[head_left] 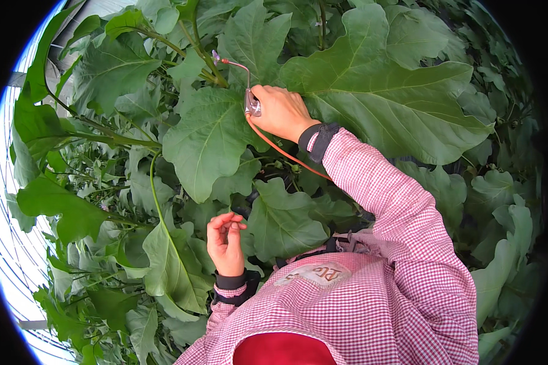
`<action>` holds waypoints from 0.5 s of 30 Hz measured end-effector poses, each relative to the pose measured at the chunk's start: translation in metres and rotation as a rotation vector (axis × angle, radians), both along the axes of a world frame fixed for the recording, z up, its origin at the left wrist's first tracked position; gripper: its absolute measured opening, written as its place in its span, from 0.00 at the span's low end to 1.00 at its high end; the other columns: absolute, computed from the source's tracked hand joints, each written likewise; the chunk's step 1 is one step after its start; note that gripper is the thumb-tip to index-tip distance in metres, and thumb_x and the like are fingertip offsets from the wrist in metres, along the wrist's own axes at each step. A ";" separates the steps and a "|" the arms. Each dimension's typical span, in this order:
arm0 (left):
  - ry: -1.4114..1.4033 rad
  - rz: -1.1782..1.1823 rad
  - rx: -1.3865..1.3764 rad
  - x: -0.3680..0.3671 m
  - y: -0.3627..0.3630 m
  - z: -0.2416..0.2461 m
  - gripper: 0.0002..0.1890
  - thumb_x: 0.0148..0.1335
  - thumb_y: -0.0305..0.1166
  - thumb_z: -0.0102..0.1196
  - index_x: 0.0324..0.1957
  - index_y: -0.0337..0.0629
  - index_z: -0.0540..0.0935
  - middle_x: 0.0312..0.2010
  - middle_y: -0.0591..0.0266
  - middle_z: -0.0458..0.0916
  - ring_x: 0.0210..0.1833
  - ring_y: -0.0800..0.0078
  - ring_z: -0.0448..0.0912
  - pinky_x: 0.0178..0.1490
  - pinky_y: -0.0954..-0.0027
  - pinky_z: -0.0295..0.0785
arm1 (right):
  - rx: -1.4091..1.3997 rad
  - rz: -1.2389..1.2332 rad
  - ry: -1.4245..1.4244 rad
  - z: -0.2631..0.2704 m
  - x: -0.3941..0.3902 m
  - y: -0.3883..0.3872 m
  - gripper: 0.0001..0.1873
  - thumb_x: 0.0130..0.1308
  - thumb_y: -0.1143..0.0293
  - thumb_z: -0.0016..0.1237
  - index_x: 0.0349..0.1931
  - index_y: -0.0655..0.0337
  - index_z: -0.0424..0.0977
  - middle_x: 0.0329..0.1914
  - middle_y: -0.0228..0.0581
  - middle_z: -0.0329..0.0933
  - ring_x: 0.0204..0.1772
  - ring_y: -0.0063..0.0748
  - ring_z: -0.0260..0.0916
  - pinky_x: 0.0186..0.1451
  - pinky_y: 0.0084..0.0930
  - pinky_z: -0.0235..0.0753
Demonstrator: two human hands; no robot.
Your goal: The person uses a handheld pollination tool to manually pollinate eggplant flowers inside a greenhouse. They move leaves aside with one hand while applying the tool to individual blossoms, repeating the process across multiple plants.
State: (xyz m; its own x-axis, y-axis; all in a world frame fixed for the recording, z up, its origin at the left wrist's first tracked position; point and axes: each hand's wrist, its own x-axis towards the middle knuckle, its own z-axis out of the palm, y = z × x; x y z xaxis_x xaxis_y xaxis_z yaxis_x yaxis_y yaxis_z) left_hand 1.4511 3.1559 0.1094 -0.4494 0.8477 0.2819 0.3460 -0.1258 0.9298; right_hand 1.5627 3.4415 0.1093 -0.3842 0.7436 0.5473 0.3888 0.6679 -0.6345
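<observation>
My right hand (281,109) is closed around the body of a small handheld sprayer (251,104). From it a thin bent metal tube runs up to a red nozzle (225,61), which points at a pale purple eggplant flower (215,57) beside a thick green stem (210,66). An orange hose (285,153) leaves the sprayer's lower end and passes behind my right forearm. Lower down, my left hand (227,242) is raised in front of the leaves with its fingers loosely curled; no object shows in it.
Broad eggplant leaves surround both hands, a large one (392,100) right of the sprayer and another (210,137) below it. A long leaf stalk (154,187) curves down at the left. Stems branch across the upper left, and a bright greenhouse wall (20,246) stands at the left edge.
</observation>
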 end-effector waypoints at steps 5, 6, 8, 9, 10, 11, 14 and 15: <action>-0.005 0.098 -0.021 0.017 0.010 -0.001 0.09 0.70 0.18 0.47 0.50 0.34 0.74 0.42 0.58 0.80 0.39 0.75 0.78 0.48 0.74 0.74 | -0.139 0.057 0.071 0.005 0.012 -0.001 0.18 0.59 0.57 0.57 0.42 0.59 0.72 0.41 0.44 0.79 0.45 0.53 0.78 0.42 0.46 0.77; -0.002 0.131 -0.029 0.023 0.014 -0.001 0.08 0.70 0.18 0.47 0.49 0.34 0.75 0.42 0.59 0.80 0.40 0.75 0.77 0.48 0.74 0.74 | -0.222 0.096 0.157 0.009 0.016 -0.005 0.19 0.60 0.55 0.57 0.43 0.59 0.71 0.40 0.43 0.79 0.44 0.51 0.78 0.42 0.45 0.76; 0.037 0.119 -0.063 0.037 0.023 -0.002 0.07 0.70 0.19 0.47 0.47 0.34 0.75 0.42 0.59 0.79 0.40 0.75 0.78 0.48 0.74 0.74 | -0.454 0.226 0.295 0.019 0.033 -0.015 0.21 0.62 0.54 0.57 0.45 0.60 0.71 0.38 0.39 0.78 0.40 0.43 0.79 0.41 0.39 0.75; 0.065 0.109 -0.081 0.046 0.029 -0.003 0.07 0.70 0.19 0.47 0.46 0.34 0.76 0.42 0.60 0.78 0.40 0.75 0.78 0.48 0.74 0.74 | -0.603 0.318 0.350 0.025 0.045 -0.020 0.22 0.63 0.54 0.57 0.46 0.61 0.70 0.36 0.36 0.77 0.37 0.38 0.79 0.40 0.35 0.75; 0.049 0.105 -0.120 0.058 0.036 -0.004 0.06 0.69 0.18 0.47 0.44 0.33 0.76 0.42 0.60 0.77 0.40 0.75 0.78 0.48 0.74 0.74 | -0.732 0.498 0.502 0.033 0.057 -0.025 0.22 0.64 0.55 0.58 0.48 0.63 0.70 0.35 0.33 0.76 0.35 0.31 0.76 0.40 0.31 0.75; 0.062 0.087 -0.154 0.071 0.043 -0.005 0.07 0.66 0.15 0.46 0.41 0.33 0.77 0.40 0.60 0.78 0.40 0.75 0.78 0.48 0.74 0.73 | -0.916 0.630 0.594 0.041 0.071 -0.030 0.23 0.64 0.56 0.59 0.49 0.64 0.70 0.34 0.31 0.74 0.34 0.24 0.72 0.40 0.26 0.74; 0.200 -0.015 -0.240 0.112 0.072 -0.010 0.10 0.57 0.12 0.46 0.36 0.33 0.79 0.35 0.58 0.80 0.37 0.72 0.78 0.45 0.72 0.73 | -1.097 1.036 0.664 0.065 0.144 -0.040 0.22 0.66 0.62 0.57 0.53 0.66 0.70 0.37 0.31 0.74 0.39 0.18 0.69 0.44 0.20 0.72; 0.241 0.006 -0.332 0.128 0.080 -0.011 0.07 0.58 0.15 0.50 0.37 0.33 0.79 0.35 0.58 0.80 0.39 0.68 0.80 0.46 0.70 0.74 | -1.100 1.145 0.645 0.073 0.167 -0.037 0.22 0.67 0.64 0.55 0.57 0.66 0.70 0.40 0.32 0.74 0.42 0.19 0.71 0.45 0.20 0.72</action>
